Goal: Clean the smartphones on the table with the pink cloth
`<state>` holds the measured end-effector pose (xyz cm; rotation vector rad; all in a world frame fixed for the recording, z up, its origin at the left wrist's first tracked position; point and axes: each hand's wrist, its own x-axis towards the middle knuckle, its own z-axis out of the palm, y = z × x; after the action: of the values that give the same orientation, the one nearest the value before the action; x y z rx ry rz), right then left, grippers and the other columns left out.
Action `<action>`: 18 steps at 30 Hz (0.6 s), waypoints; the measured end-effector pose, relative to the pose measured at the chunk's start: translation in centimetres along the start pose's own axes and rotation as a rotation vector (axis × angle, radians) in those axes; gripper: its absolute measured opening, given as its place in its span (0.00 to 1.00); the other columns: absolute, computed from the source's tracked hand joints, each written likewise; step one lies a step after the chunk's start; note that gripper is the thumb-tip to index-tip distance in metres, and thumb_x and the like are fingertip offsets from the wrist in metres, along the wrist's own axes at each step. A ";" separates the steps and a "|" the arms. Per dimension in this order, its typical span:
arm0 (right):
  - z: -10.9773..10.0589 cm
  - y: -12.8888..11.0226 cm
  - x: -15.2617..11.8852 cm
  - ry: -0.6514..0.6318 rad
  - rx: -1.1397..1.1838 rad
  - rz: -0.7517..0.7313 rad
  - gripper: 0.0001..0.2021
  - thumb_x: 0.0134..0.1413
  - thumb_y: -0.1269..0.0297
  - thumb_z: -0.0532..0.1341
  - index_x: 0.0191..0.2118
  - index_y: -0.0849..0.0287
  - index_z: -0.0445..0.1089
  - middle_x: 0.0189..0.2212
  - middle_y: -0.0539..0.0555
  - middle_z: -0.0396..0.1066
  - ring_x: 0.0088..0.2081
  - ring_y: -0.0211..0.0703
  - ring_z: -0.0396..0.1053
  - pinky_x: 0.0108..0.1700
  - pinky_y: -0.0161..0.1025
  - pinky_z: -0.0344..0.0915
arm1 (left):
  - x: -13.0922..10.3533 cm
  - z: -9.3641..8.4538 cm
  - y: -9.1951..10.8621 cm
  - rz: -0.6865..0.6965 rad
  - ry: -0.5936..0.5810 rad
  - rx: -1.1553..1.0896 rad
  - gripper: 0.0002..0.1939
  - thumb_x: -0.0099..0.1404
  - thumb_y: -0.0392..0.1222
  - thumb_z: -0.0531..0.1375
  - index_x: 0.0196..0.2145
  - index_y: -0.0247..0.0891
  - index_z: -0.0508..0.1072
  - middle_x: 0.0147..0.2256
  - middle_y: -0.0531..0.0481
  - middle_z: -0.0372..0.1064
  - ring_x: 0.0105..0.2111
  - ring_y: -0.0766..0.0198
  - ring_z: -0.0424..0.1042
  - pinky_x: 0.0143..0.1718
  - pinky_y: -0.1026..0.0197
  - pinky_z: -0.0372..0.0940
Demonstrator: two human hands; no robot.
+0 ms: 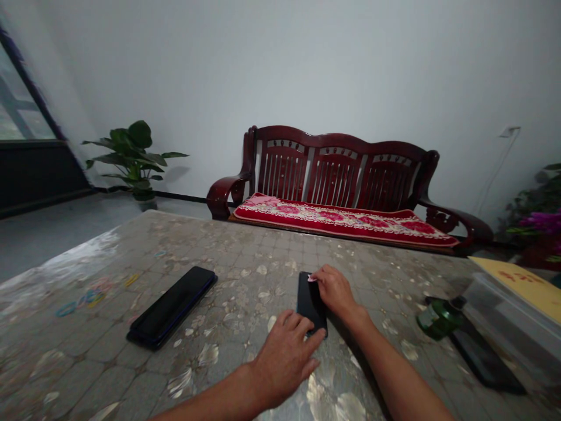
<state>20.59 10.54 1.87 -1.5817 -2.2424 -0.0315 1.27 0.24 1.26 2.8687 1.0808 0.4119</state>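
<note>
A dark smartphone (312, 301) lies flat on the patterned tablecloth, its long side pointing away from me. My left hand (289, 354) rests at its lower end, fingers spread, with fingertips touching the phone's near edge. At the phone's far end, my right hand (336, 290) is closed in a pinch on a small whitish-pink piece of cloth or tissue (312, 278), pressed against the screen. Part of the phone's right side is covered by the right hand. Off to the left lies a second, larger dark phone (173, 307) with a bluish edge.
Colourful rubber bands (94, 292) lie at the left. To the right are a green bottle (439, 318), another black phone (486, 354) and a clear plastic box (511, 310) topped by something yellow (523, 283). Behind the table (245, 257) stands a wooden bench (333, 169).
</note>
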 end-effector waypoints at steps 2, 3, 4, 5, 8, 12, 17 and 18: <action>0.0 -0.6 -0.1 -0.025 0.031 -0.068 0.17 0.60 0.77 0.55 0.42 0.53 0.79 0.37 0.53 0.72 0.41 0.42 0.69 0.45 0.35 0.62 | 0.0 -0.1 0.0 -0.007 -0.003 -0.002 0.25 0.69 0.53 0.60 0.61 0.47 0.62 0.50 0.47 0.67 0.50 0.52 0.64 0.59 0.43 0.54; -0.1 -0.8 -0.2 -0.033 0.039 -0.088 0.17 0.60 0.77 0.55 0.42 0.53 0.79 0.37 0.53 0.72 0.41 0.42 0.69 0.45 0.35 0.62 | 0.0 0.0 0.0 -0.010 -0.004 -0.003 0.25 0.69 0.53 0.60 0.61 0.47 0.63 0.50 0.47 0.67 0.50 0.52 0.64 0.60 0.42 0.53; -0.1 -0.9 -0.1 -0.035 0.037 -0.091 0.17 0.61 0.77 0.55 0.42 0.53 0.79 0.37 0.53 0.72 0.41 0.42 0.69 0.45 0.35 0.62 | 0.0 0.0 0.0 -0.011 -0.003 -0.004 0.25 0.69 0.53 0.60 0.61 0.48 0.63 0.50 0.48 0.68 0.50 0.52 0.64 0.60 0.42 0.52; -0.1 -0.9 0.1 -0.033 0.026 -0.078 0.17 0.61 0.77 0.54 0.42 0.53 0.79 0.37 0.54 0.72 0.41 0.42 0.69 0.45 0.35 0.62 | 0.0 0.0 0.0 -0.010 0.000 -0.005 0.25 0.69 0.54 0.61 0.61 0.48 0.63 0.50 0.48 0.68 0.50 0.52 0.64 0.61 0.41 0.52; 0.0 -0.6 0.9 -0.007 -0.019 0.006 0.17 0.60 0.77 0.54 0.41 0.54 0.79 0.37 0.55 0.73 0.41 0.43 0.70 0.44 0.36 0.62 | -0.1 0.2 -0.1 -0.003 0.011 0.001 0.26 0.68 0.54 0.61 0.61 0.48 0.63 0.50 0.47 0.67 0.51 0.53 0.64 0.62 0.41 0.51; 0.2 -0.8 1.3 -0.006 -0.027 0.017 0.17 0.61 0.76 0.54 0.41 0.54 0.79 0.36 0.55 0.74 0.41 0.43 0.70 0.44 0.35 0.62 | -0.1 0.5 -0.2 0.000 0.020 0.012 0.27 0.68 0.54 0.62 0.61 0.48 0.64 0.50 0.47 0.67 0.51 0.52 0.64 0.61 0.41 0.51; -0.2 -1.7 1.0 -0.071 0.024 -0.099 0.17 0.61 0.76 0.54 0.42 0.52 0.79 0.36 0.53 0.73 0.41 0.42 0.70 0.44 0.35 0.61 | -0.1 0.5 -0.3 0.004 0.022 -0.003 0.26 0.68 0.55 0.61 0.61 0.49 0.63 0.51 0.47 0.66 0.51 0.52 0.63 0.62 0.39 0.50; -0.2 -1.8 1.1 -0.064 0.019 -0.085 0.17 0.62 0.76 0.54 0.41 0.52 0.79 0.36 0.54 0.73 0.41 0.43 0.69 0.44 0.35 0.61 | -0.1 0.4 -0.3 0.004 0.019 -0.005 0.26 0.68 0.55 0.61 0.61 0.49 0.64 0.50 0.47 0.66 0.51 0.52 0.63 0.63 0.39 0.49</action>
<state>18.75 10.86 2.81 -1.4974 -2.3508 0.0167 1.12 0.46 0.78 2.8689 1.0756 0.4430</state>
